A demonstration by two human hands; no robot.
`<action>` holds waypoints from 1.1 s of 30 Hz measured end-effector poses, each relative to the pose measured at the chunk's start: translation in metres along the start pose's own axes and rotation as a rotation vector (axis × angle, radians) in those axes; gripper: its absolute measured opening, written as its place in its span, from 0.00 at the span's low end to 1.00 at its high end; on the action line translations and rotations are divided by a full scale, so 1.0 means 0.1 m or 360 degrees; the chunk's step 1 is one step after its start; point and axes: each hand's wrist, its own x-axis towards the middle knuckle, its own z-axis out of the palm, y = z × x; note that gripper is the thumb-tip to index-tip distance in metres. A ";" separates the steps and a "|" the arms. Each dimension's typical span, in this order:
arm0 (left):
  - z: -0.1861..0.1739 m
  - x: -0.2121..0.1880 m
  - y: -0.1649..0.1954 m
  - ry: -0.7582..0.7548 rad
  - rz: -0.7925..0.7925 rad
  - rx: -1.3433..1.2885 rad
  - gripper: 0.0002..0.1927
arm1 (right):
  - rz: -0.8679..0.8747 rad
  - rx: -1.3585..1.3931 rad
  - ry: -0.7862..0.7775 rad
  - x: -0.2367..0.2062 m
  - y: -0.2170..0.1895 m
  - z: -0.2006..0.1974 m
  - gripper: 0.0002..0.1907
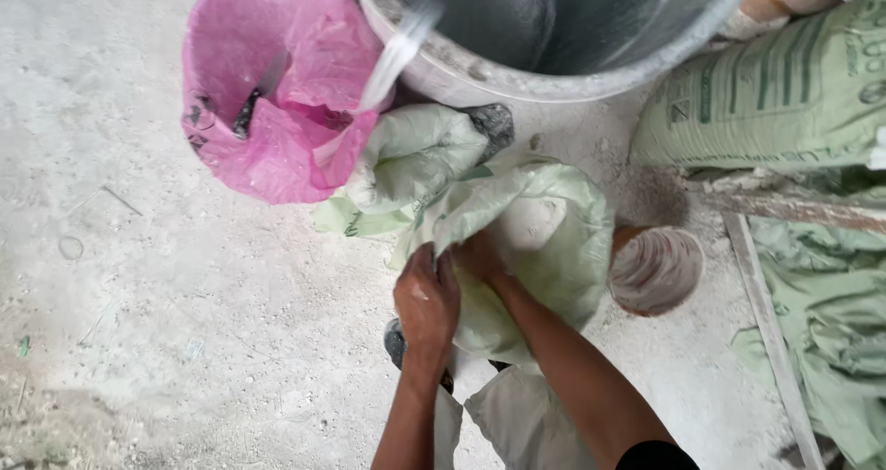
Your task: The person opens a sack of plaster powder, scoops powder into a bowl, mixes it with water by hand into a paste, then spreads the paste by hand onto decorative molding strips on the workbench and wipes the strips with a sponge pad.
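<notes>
Both forearms are bare, the hands (427,304) dusted with pale powder; a black sleeve (655,455) edge (right arm only) shows, plus light grey trousers (521,424).

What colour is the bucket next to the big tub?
Bright pink bucket, best seen in the head view.

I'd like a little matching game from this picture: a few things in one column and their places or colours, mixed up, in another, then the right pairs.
Things:
1. bucket
2. big tub
3. small cup
4. open sack

Descriptions:
A. pale green, gripped by the left hand and right hand
B. pink, at upper left on the floor
C. grey, at the top edge
D. round, just right of the sack in hand

Pairs: 1-B, 2-C, 3-D, 4-A
</notes>
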 end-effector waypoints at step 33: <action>2.29 -3.10 0.20 -0.1230 -0.0539 -0.0233 0.14 | 0.0511 0.3629 -0.0631 -2.79 3.82 -1.07 0.29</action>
